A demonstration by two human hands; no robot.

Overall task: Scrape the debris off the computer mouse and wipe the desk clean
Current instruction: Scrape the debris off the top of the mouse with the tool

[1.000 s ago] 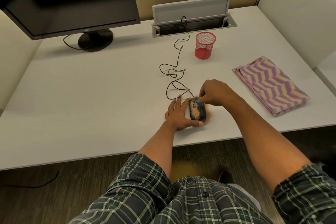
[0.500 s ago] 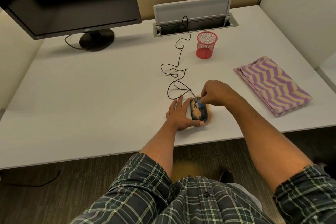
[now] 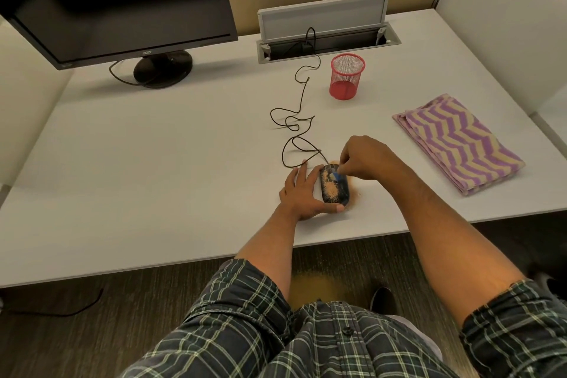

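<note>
- A dark computer mouse (image 3: 334, 187) lies near the front edge of a white table (image 3: 153, 163), its top dusted with orange-tan debris (image 3: 330, 189).
- The left hand (image 3: 302, 193) braces the mouse from its left side, fingers extended along it and thumb curled round its near end.
- The right hand (image 3: 365, 158) pinches a small blue scraper (image 3: 337, 175) (only its tip shows) against the mouse's far end.
- More orange debris lies on the table just right of the mouse.
- A folded purple-and-yellow zigzag cloth (image 3: 457, 141) lies well apart to the right; a red mesh cup (image 3: 347, 76) stands behind.
</note>
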